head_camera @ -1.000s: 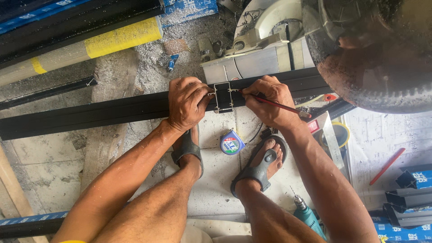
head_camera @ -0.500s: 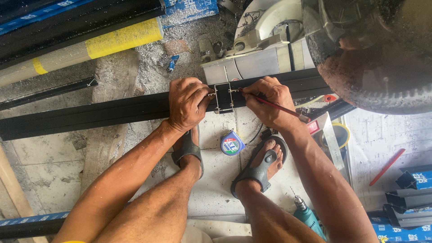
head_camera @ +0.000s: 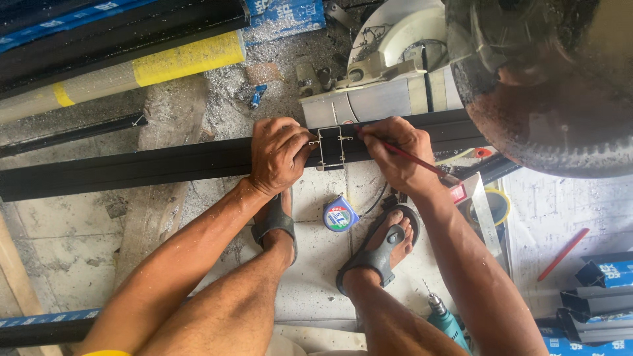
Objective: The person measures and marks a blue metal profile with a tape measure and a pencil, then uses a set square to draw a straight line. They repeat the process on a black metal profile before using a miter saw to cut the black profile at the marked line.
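Long black profile on floor; left hand clamps small metal bracket on it, right hand pinches red pencil.

right hand shifted slightly left, red pencil nearer bracket

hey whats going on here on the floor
A person crouches over a long black metal profile lying across the floor. The left hand presses a small metal template plate against it, while the right hand holds a red pencil with its tip at the plate's edge. A small blue round tape measure lies between the sandalled feet.
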